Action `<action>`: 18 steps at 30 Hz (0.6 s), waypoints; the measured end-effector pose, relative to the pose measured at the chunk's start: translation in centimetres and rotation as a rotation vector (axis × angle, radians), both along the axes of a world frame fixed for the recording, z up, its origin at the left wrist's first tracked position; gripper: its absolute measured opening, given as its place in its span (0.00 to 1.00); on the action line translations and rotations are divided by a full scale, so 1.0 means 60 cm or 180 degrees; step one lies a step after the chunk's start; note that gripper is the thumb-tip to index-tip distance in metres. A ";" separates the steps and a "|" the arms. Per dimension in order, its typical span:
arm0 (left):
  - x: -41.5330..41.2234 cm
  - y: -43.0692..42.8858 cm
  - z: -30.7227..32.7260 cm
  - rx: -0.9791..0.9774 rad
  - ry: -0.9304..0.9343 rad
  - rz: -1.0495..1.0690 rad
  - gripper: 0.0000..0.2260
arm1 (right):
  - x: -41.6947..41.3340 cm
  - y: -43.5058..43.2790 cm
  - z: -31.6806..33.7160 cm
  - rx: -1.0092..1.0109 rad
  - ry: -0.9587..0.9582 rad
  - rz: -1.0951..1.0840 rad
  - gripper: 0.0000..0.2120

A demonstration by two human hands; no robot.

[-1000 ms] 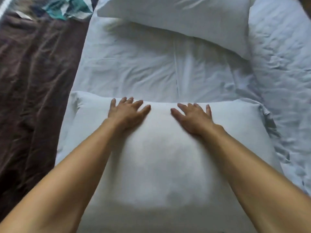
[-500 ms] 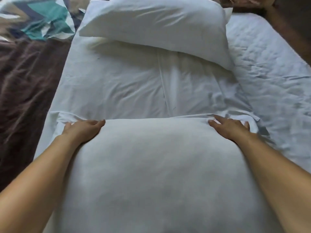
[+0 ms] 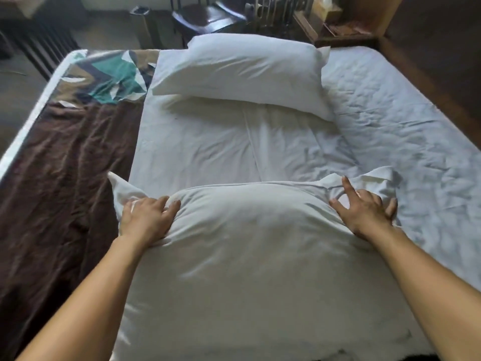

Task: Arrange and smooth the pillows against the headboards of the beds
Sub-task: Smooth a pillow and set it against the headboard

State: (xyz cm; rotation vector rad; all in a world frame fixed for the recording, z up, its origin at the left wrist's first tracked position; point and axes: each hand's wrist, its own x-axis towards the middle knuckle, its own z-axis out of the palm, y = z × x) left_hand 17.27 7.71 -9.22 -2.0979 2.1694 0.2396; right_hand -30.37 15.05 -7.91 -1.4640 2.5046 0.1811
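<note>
A large white pillow [image 3: 250, 251] lies right in front of me on the bed. My left hand [image 3: 148, 220] presses into its far left corner, fingers bunching the case. My right hand [image 3: 364, 212] sits on its far right corner with fingers spread over the loose flap of the case. A second white pillow [image 3: 242, 74] lies at the far side of the bed, slightly askew. Between the two pillows stretches a wrinkled white sheet [image 3: 208, 149].
A brown bed runner [image 3: 65, 162] with a teal patterned end [image 3: 112, 76] covers the left part. A quilted white mattress pad [image 3: 406, 121] lies on the right beside a wooden edge [image 3: 426, 82]. Beyond the bed stand a dark chair [image 3: 208, 19] and a shelf [image 3: 335, 24].
My hands slid apart from the pillow's middle to its far corners, and now press in and bunch the case. The view has tilted up, showing the far pillow and the room.
</note>
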 end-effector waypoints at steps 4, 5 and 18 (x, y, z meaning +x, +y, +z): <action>0.012 0.107 0.069 -0.0181 -0.0004 0.0076 0.23 | 0.010 0.093 0.070 0.0001 0.0197 0.0144 0.37; 0.014 0.132 0.082 -0.0244 0.0027 0.0103 0.22 | 0.012 0.115 0.083 0.0009 0.0229 0.0151 0.37; 0.040 0.444 0.200 -0.0780 0.0376 -0.0350 0.34 | 0.183 0.431 0.192 -0.1285 0.0037 0.0954 0.39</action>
